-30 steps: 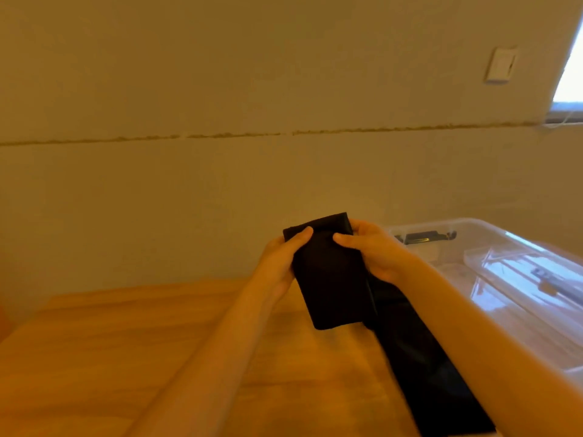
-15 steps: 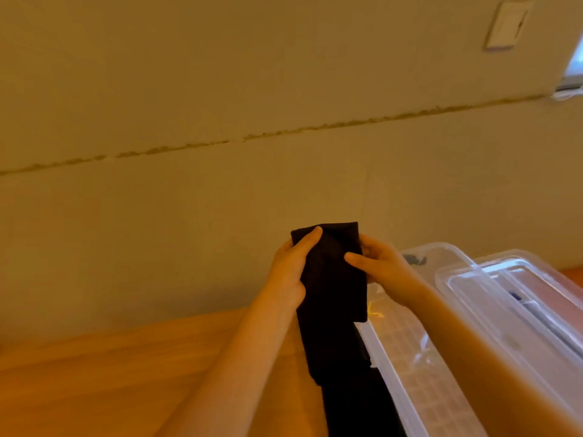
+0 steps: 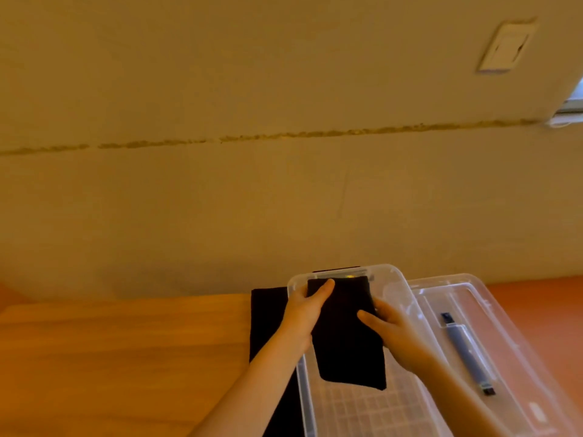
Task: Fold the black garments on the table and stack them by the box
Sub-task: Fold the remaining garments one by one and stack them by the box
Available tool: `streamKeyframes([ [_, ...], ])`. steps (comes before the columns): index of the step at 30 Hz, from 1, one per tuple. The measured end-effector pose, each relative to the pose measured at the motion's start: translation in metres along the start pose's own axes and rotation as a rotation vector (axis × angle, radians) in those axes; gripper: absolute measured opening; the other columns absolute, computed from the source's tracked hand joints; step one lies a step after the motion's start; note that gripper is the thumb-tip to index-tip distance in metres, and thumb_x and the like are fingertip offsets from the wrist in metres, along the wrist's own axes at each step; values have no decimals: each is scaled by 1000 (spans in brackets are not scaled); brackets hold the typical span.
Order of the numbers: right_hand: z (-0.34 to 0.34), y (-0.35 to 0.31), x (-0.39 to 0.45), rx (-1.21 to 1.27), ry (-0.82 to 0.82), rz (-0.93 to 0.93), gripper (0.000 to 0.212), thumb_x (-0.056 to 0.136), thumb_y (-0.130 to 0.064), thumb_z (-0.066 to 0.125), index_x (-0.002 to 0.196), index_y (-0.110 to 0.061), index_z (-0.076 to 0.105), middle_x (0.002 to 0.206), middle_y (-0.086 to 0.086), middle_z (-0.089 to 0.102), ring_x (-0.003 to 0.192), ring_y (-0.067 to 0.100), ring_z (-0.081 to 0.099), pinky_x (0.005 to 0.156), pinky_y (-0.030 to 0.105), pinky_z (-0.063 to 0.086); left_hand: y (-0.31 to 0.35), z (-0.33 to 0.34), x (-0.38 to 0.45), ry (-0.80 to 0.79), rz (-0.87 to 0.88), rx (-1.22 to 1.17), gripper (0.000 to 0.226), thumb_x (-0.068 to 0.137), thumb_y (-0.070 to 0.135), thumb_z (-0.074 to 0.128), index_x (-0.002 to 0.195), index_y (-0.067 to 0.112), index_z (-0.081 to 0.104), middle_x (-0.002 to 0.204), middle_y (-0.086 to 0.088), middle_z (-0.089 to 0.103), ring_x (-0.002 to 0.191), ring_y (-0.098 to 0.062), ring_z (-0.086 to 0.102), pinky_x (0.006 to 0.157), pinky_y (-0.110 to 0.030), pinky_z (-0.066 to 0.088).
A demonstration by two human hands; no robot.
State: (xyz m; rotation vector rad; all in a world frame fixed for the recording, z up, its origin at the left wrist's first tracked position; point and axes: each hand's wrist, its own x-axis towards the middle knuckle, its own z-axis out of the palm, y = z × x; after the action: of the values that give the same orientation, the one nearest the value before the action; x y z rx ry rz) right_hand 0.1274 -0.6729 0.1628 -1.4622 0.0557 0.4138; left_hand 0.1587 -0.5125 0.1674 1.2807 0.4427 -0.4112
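A folded black garment (image 3: 347, 339) hangs between both hands over the open clear plastic box (image 3: 400, 294). My left hand (image 3: 304, 313) grips its upper left edge, thumb on the front. My right hand (image 3: 389, 332) holds its right edge, thumb across the front. Another black garment (image 3: 266, 316) lies flat on the wooden table (image 3: 126, 357), just left of the box, partly hidden by my left forearm.
The clear box lid (image 3: 492, 342) with a dark handle lies right of the box, overlapping it. A beige wall rises right behind the table. A wall switch (image 3: 504, 47) sits at the upper right.
The view has tilted and shifted right. Both hands have carried the folded garment down and to the right, from above the table edge to over the open box.
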Motion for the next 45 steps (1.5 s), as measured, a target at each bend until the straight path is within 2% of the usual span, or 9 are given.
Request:
streamKeyframes([
  [4, -28, 41, 36, 129, 57, 275, 24, 92, -15, 51, 114, -12, 58, 100, 9, 70, 92, 23, 69, 69, 30, 56, -29, -16, 29, 173, 491, 845, 39, 94, 32, 52, 131, 20, 48, 136, 6, 47, 126, -5, 42, 97, -9, 33],
  [9, -59, 119, 89, -286, 202, 458, 34, 94, -10, 49, 128, -8, 49, 99, 4, 62, 88, 18, 61, 65, 28, 51, -73, -32, 57, 112, 404, 1441, 66, 98, 44, 20, 149, 10, -3, 157, -4, -13, 140, -15, -23, 118, -35, -4],
  [11, -60, 134, 99, -398, 283, 423, 32, 94, -12, 50, 125, -8, 51, 103, 8, 63, 88, 20, 62, 68, 29, 51, -76, -31, 59, 153, 396, 1452, 72, 90, 50, 5, 148, 9, -8, 155, -6, -19, 137, -16, -26, 114, -33, -10],
  [20, -8, 140, 89, -690, 510, 17, 46, 94, -13, 49, 138, -15, 36, 126, -8, 44, 118, 9, 43, 96, 27, 36, -84, -31, 64, 215, 425, 1474, 68, 96, 42, 25, 149, 6, 3, 152, -5, -18, 141, -19, -19, 114, -32, -2],
  [23, -6, 158, 79, -1216, 233, -203, 50, 94, -25, 42, 142, -13, 32, 145, 3, 37, 137, 16, 25, 113, 31, 16, -87, -30, 65, 254, 455, 1479, 73, 88, 45, 13, 148, 3, 16, 154, -8, -7, 143, -21, -9, 114, -35, 7],
  [27, 8, 185, 89, -1462, 3, -152, 51, 99, -39, 18, 140, -14, 35, 147, 6, 34, 143, 19, 13, 113, 39, 6, -91, -31, 68, 300, 466, 1511, 68, 90, 42, 23, 144, 2, 29, 155, -14, 14, 143, -25, 8, 112, -38, 24],
  [34, 37, 189, 94, -1441, 99, -33, 63, 88, -43, 45, 142, -12, 34, 149, 10, 32, 139, 23, 22, 112, 42, 9, -93, -31, 69, 326, 469, 1526, 65, 90, 40, 27, 142, 1, 34, 153, -16, 23, 142, -25, 14, 109, -40, 31],
  [42, 45, 184, 96, -1432, 132, 9, 62, 87, -45, 37, 139, -11, 39, 145, 12, 38, 135, 23, 28, 112, 43, 25, -88, -30, 66, 263, 444, 1496, 64, 96, 41, 18, 149, 7, 8, 158, -9, -7, 141, -18, -18, 117, -34, 2],
  [45, 39, 174, 87, -1438, 60, -33, 60, 96, -41, 31, 145, -15, 8, 154, 8, 10, 139, 21, -2, 112, 41, 3, -86, -31, 64, 243, 411, 1486, 62, 100, 37, 28, 150, 10, 2, 157, -7, -13, 140, -16, -23, 117, -34, -2],
])
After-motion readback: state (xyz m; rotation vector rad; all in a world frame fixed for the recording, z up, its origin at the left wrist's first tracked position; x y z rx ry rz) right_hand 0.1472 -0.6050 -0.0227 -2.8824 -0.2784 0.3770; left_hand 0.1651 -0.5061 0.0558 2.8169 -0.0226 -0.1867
